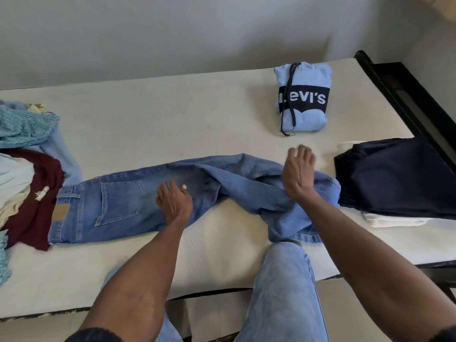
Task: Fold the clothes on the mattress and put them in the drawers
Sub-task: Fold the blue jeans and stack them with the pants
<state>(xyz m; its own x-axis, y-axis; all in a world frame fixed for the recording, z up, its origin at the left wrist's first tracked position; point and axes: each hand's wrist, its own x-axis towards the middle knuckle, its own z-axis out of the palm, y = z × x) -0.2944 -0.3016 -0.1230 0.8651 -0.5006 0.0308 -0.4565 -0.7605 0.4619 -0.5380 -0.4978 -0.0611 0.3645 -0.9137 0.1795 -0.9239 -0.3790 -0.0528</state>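
1. We are pressing our left hand (174, 203) flat, fingers straight, on the blue jeans (118, 203) lying across the mattress (172, 124)
2. Our right hand (299, 175) is resting with relaxed fingers on the bunched legs, at 3 o'clock from the left
3. A folded light-blue hoodie (302, 96) is sitting at 12 o'clock from the right hand, a folded navy garment (394, 176) at 3 o'clock
4. The unfolded pile (27, 169) is lying at 9 o'clock

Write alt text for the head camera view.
A person's left hand and right hand rest on blue jeans stretched across a mattress. A folded light blue hoodie lies behind, dark folded clothes to the right, an unfolded pile to the left.
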